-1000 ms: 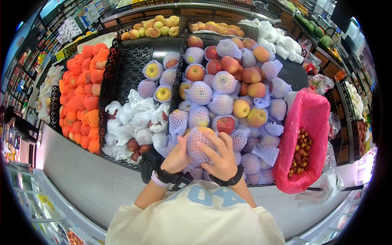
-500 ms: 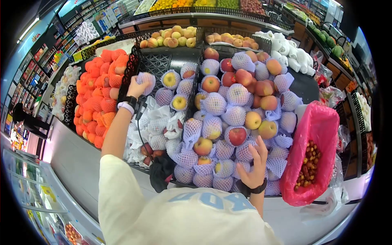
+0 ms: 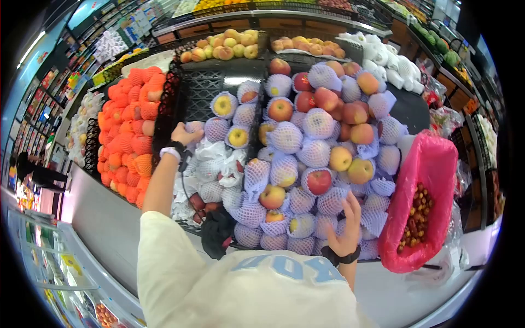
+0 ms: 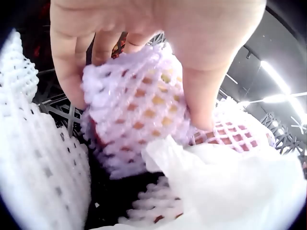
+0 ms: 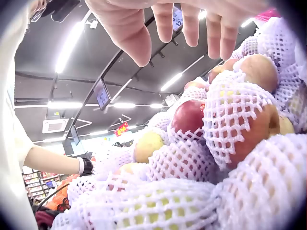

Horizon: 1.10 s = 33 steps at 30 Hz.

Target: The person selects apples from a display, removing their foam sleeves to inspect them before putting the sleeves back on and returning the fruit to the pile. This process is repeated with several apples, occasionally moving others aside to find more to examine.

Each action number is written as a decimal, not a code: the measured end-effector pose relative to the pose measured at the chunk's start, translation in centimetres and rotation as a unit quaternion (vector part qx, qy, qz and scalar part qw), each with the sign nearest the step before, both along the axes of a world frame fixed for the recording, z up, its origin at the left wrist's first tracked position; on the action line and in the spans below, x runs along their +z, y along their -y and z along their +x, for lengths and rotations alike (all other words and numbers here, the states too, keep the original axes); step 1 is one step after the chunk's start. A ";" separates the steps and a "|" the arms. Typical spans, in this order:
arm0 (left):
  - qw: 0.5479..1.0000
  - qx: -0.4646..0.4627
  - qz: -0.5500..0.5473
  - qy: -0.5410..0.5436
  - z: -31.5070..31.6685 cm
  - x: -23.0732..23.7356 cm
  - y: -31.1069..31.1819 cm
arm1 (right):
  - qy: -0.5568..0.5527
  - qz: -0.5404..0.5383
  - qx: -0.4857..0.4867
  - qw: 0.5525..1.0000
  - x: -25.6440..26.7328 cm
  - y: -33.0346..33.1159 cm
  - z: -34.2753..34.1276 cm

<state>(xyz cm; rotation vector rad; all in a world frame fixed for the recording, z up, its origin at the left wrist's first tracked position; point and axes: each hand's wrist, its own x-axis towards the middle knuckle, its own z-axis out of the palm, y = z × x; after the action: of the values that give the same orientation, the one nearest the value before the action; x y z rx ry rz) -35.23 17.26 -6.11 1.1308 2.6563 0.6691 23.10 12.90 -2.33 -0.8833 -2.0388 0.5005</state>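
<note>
My left hand (image 3: 185, 135) grips an apple in a pale purple foam net (image 3: 194, 127), low in the black crate beside other netted apples (image 3: 216, 129). In the left wrist view, the fingers and thumb of the left hand (image 4: 153, 52) curl round both sides of the netted apple (image 4: 139, 110), with white wrapping (image 4: 192, 182) just in front. Above the near part of the right-hand apple pile (image 3: 286, 173) hovers my right hand (image 3: 345, 229), fingers spread and holding nothing. The right wrist view shows the right hand (image 5: 177, 24) apart from the netted apples (image 5: 235, 120).
White-wrapped fruit (image 3: 210, 164) lies just nearer than the left hand. Orange-netted fruit (image 3: 128, 126) fills the left section, behind a black crate wall (image 3: 165, 104). A pink-lined box (image 3: 389, 240) of small fruit stands on the right. A black cloth (image 3: 216, 232) hangs at the front edge.
From both hands round one netted apple, the left hand carried an apple to the left crate, then moved it nearer and lower beside the others. The right hand let go and moved right.
</note>
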 end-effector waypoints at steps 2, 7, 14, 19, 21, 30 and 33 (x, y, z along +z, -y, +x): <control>0.999 -0.011 -0.023 0.036 -0.4 -0.5 0.3 | 0.012 -0.003 0.002 1.000 0.2 -0.1 -0.1; 0.999 0.007 0.043 0.010 0.8 -1.5 1.7 | 0.012 -0.041 -0.026 0.999 0.0 -0.7 -1.4; 0.996 0.029 0.048 0.070 0.8 -1.9 1.1 | 0.005 -0.035 -0.075 0.997 0.5 -3.2 -4.5; 0.993 0.037 0.048 0.098 0.7 -1.7 0.6 | 0.139 -0.108 -0.056 0.983 -0.7 -5.4 -7.0; 0.995 0.049 0.050 0.066 0.3 -2.1 0.6 | 0.159 -0.099 -0.071 0.980 -1.6 -6.1 -7.8; 0.913 -0.091 0.344 -0.198 10.3 5.0 3.5 | 0.006 -0.172 -0.083 0.982 -0.8 -6.0 -5.9; 0.885 -0.166 0.403 0.162 22.9 12.2 8.2 | -0.064 -0.196 -0.085 0.975 2.5 -4.3 -5.2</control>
<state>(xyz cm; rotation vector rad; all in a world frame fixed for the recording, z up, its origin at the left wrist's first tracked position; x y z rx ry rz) -12.38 9.07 6.10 1.4250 1.8318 1.7833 17.85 17.17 0.16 -1.2138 -1.7556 0.8580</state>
